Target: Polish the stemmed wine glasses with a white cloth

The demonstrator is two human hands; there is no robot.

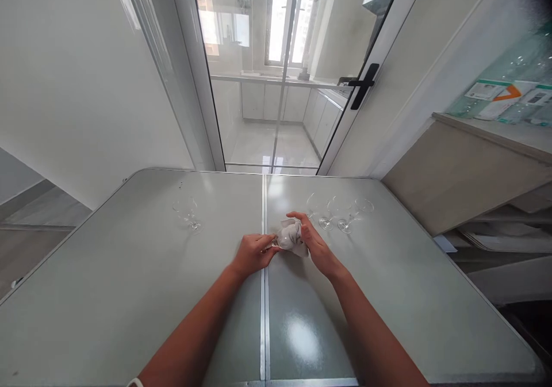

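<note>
My left hand (256,252) is closed, pinching a wine glass (283,240) by its stem end. The glass is tilted on its side just above the table, its bowl toward the right. A white cloth (297,250) is bunched about the bowl and hides part of it. With fingers curved round the far side, my right hand (316,244) holds the cloth against the glass. Close beyond that hand stand several clear stemmed glasses (345,225). Another clear stemmed glass (194,225) is off to the left; its outline is faint.
The pale table (129,301) has a metal seam (263,318) down its middle. Behind it is a glass door (245,140) with a black handle (363,86). On the right, a shelf (487,157) carries wrapped plastic bottles (504,96). A white wall (86,88) rises at the left.
</note>
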